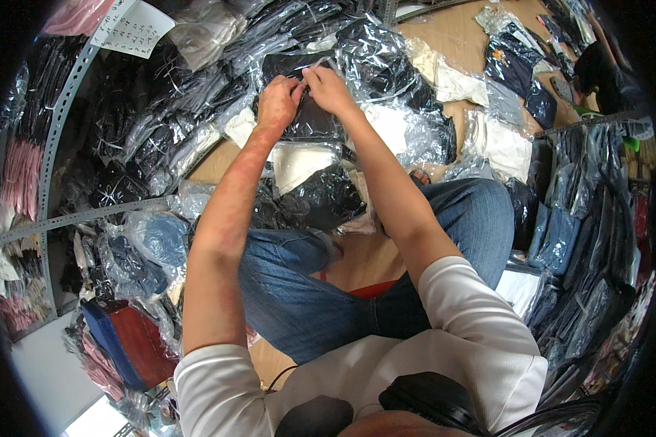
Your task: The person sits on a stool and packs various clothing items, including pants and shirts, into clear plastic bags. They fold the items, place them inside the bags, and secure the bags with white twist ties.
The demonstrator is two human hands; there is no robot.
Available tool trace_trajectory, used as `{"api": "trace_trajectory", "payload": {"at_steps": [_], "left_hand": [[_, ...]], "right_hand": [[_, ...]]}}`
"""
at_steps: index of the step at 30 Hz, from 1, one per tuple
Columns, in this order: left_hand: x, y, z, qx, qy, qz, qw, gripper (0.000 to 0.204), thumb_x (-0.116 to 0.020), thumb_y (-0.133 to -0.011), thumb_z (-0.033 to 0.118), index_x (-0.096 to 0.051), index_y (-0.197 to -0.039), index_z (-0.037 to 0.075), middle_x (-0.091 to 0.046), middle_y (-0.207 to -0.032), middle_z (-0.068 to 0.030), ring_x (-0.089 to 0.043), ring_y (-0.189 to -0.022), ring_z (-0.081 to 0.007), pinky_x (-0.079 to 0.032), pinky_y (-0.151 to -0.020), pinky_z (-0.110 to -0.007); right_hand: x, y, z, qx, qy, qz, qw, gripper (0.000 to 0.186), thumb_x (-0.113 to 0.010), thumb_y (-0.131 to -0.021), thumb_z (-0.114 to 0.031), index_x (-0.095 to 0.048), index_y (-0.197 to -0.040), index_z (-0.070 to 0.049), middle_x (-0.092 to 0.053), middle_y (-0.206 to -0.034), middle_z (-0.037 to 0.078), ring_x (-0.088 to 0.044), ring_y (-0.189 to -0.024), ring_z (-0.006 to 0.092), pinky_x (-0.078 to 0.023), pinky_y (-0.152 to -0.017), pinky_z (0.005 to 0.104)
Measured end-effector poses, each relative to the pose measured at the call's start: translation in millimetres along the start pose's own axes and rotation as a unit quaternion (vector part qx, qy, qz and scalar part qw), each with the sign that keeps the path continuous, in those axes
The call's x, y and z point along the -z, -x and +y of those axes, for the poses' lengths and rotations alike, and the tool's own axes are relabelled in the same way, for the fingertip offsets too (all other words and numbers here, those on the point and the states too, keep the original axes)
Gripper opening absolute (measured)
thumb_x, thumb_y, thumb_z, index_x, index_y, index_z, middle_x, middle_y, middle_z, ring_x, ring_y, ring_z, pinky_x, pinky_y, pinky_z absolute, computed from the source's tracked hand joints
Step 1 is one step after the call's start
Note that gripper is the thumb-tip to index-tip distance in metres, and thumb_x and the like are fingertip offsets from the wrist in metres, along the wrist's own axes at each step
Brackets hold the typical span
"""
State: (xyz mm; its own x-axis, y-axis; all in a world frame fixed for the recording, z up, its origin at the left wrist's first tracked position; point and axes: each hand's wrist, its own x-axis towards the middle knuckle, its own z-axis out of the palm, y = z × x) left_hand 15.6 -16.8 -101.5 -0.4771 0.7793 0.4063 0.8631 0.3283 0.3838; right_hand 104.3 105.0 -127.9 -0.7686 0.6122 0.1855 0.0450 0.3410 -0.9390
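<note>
Both arms reach far forward over a bundle of black garments in clear plastic bags (312, 121). My left hand (278, 102) and my right hand (328, 90) are close together above it, fingertips almost meeting. A thin pale strip (301, 83) shows between them, pinched by both hands' fingers. It seems to run across the bundle, but its ends are hidden by my fingers. Just nearer to me lie a cream folded garment in a bag (302, 166) and more black bagged garments (326, 198).
Bagged dark garments (153, 109) pile up at the left beside a perforated metal shelf frame (52, 135). Cream bagged garments (459, 81) lie on the wooden floor (444, 36) at the far right. Shelves of bagged dark clothes (583, 211) stand at right. My jeans-clad knees (474, 218) are spread below.
</note>
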Motion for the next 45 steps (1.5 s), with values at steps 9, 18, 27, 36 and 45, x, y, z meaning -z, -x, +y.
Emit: {"api": "trace_trajectory", "payload": {"at_steps": [9, 18, 27, 36, 45], "left_hand": [[-2, 0, 20, 0.138, 0.02, -0.062, 0.988, 0.032, -0.062, -0.092, 0.036, -0.073, -0.091, 0.006, -0.069, -0.08, -0.0192, -0.067, -0.077, -0.0386, -0.052, -0.071, -0.045], [-9, -4, 7, 0.231, 0.171, -0.07, 0.955, 0.032, -0.061, -0.093, 0.035, -0.073, -0.096, 0.005, -0.072, -0.079, -0.0124, -0.07, -0.072, -0.0232, -0.053, -0.069, -0.034], [-17, -4, 10, 0.301, 0.358, -0.078, 0.88, 0.031, -0.06, -0.097, 0.026, -0.07, -0.102, -0.003, -0.072, -0.094, -0.009, -0.069, -0.081, -0.0142, -0.056, -0.073, -0.026], [-12, -6, 10, 0.288, 0.335, -0.099, 0.892, 0.028, -0.062, -0.096, 0.027, -0.072, -0.105, 0.003, -0.072, -0.092, -0.0059, -0.068, -0.08, -0.0122, -0.054, -0.07, -0.025], [8, -7, 21, 0.165, 0.192, -0.143, 0.957, 0.021, -0.061, -0.089, 0.018, -0.072, -0.09, 0.0, -0.07, -0.077, -0.0117, -0.066, -0.07, -0.0178, -0.05, -0.069, -0.031]], "right_hand": [[67, 14, 93, -0.276, -0.412, 0.298, 0.816, 0.039, -0.045, -0.094, -0.021, -0.042, -0.127, 0.001, -0.061, -0.098, 0.02, -0.067, -0.074, 0.0281, -0.055, -0.061, 0.0319], [59, 36, 164, -0.35, -0.547, 0.269, 0.711, 0.034, -0.058, -0.094, -0.017, -0.045, -0.122, -0.003, -0.059, -0.104, 0.015, -0.065, -0.091, 0.0303, -0.055, -0.072, 0.0404], [63, 34, 126, -0.298, -0.375, 0.26, 0.838, 0.045, -0.039, -0.103, -0.037, -0.061, -0.097, 0.002, -0.062, -0.073, 0.01, -0.06, -0.059, 0.0193, -0.049, -0.05, 0.0297], [84, 16, -35, 0.045, -0.016, 0.148, 0.988, 0.049, -0.037, -0.102, -0.038, -0.068, -0.092, -0.001, -0.066, -0.071, 0.011, -0.064, -0.069, 0.0231, -0.049, -0.07, 0.0365], [29, -26, -97, 0.03, 0.265, -0.078, 0.96, 0.052, -0.038, -0.099, -0.041, -0.069, -0.096, 0.001, -0.068, -0.092, 0.024, -0.065, -0.092, 0.0412, -0.049, -0.084, 0.0487]]}}
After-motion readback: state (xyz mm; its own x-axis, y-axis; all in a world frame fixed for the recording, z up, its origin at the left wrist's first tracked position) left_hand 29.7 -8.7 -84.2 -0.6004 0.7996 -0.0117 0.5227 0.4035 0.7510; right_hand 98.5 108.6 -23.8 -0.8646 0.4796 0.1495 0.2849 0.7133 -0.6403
